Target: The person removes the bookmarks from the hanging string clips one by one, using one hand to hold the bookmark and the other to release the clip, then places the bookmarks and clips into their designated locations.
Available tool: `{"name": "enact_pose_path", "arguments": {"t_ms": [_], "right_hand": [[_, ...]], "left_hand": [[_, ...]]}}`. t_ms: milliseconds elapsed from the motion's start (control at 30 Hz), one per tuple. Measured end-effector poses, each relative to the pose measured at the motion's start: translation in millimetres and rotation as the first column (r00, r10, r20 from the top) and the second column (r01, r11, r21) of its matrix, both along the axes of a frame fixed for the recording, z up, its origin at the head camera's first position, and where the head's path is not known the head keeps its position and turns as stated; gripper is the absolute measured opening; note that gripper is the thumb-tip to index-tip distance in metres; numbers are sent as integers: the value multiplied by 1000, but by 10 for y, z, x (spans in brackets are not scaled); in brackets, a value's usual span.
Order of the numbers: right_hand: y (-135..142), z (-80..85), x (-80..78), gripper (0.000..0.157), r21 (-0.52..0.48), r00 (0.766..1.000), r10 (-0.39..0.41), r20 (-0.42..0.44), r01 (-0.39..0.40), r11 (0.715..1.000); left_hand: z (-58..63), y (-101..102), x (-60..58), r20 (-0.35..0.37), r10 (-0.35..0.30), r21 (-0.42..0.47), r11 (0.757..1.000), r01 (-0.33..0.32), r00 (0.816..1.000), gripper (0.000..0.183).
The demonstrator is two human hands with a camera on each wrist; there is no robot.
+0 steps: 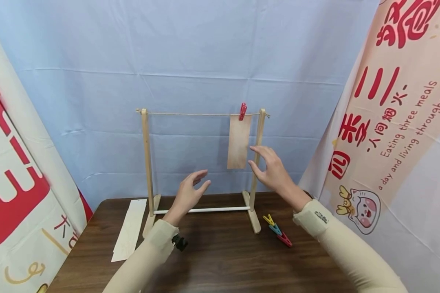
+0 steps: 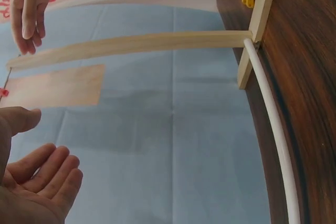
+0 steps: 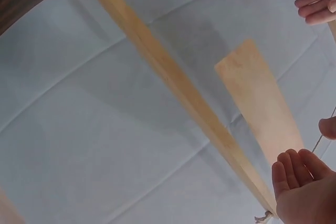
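A pale wood-coloured strip (image 1: 238, 142) hangs from the string (image 1: 190, 114) of a wooden rack, held by a red clothespin (image 1: 243, 111) near the right post (image 1: 258, 158). My right hand (image 1: 273, 169) is raised beside that post, fingers apart from the thumb and nothing between them. Lower and left of the strip, my left hand (image 1: 188, 191) is held up in front of the rack with its thumb spread and no object in it. In the left wrist view its palm (image 2: 37, 187) faces up, away from the strip (image 2: 55, 86).
Yellow, blue and red clothespins (image 1: 275, 228) lie in a row on the table's right side. White strips (image 1: 130, 230) lie left of the rack. A white bar (image 1: 220, 210) joins the rack's feet low down. Cloth hangs behind, and printed curtains stand at both sides.
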State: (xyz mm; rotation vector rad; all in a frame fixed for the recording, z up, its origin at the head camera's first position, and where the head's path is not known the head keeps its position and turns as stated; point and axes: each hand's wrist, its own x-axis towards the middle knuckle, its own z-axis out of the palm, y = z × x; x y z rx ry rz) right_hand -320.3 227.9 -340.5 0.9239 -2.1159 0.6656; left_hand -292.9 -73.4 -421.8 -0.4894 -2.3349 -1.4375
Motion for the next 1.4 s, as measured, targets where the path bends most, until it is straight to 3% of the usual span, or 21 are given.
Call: {"name": "enact_pose_path", "arguments": {"t_ms": [367,833,1400], "right_hand": [[-4,136,-64,52,-9,1000,10,-27,-10,1000],[-61,351,-149,52,3,995,23,-102,-23,1000],[-46,628,-248,54,10,990,44,-134,-43,999]], "left_hand": [[81,77,-87,3,11,-24,1000,-11,1000,47],[181,199,-130,8,-8,-36,999,8,1000,47],[277,329,-190,1,-24,-45,999,24,1000,46]]}}
